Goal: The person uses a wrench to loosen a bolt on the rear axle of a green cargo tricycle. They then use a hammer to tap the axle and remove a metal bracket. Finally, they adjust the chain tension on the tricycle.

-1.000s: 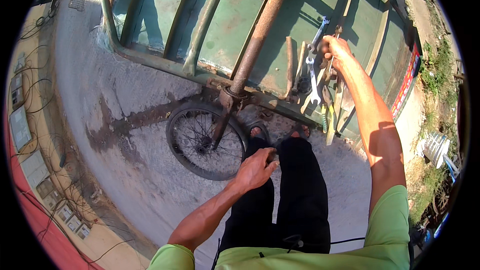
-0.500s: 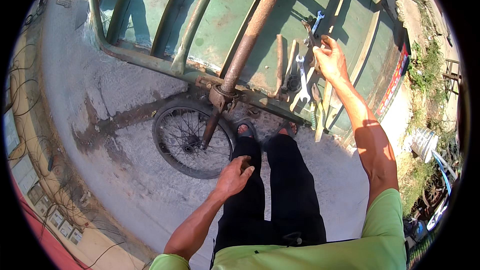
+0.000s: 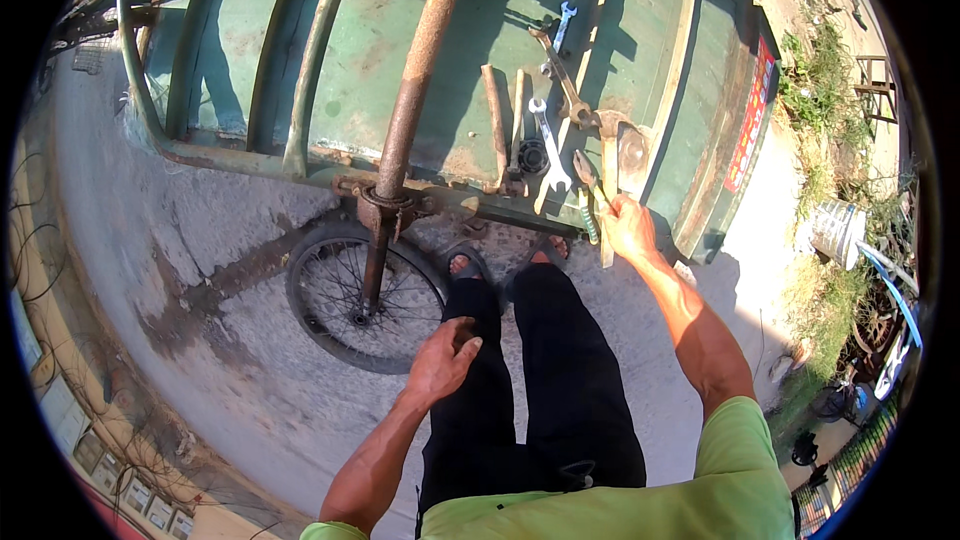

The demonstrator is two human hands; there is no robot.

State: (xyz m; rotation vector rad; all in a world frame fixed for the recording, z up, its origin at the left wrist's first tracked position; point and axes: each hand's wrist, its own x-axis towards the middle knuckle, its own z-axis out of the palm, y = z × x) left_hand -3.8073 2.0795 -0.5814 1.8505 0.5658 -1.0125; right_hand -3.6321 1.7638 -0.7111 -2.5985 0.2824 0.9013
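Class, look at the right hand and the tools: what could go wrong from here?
The pliers at the right hand lie by the edge of the green panel, so a slip might drop them near the sandalled feet. The silver wrench lies close by and could get knocked.

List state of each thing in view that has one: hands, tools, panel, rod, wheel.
Pliers, handles spread
Right hand, fingers bent at the pliers' handles; firmness of grip unclear
Left hand, half-curled, nothing seen in it
Panel, paint worn, tools on it
Silver wrench, lying on panel
Blue wrench, lying on panel
Rod, rusted
Wheel, mounted; inflation unclear
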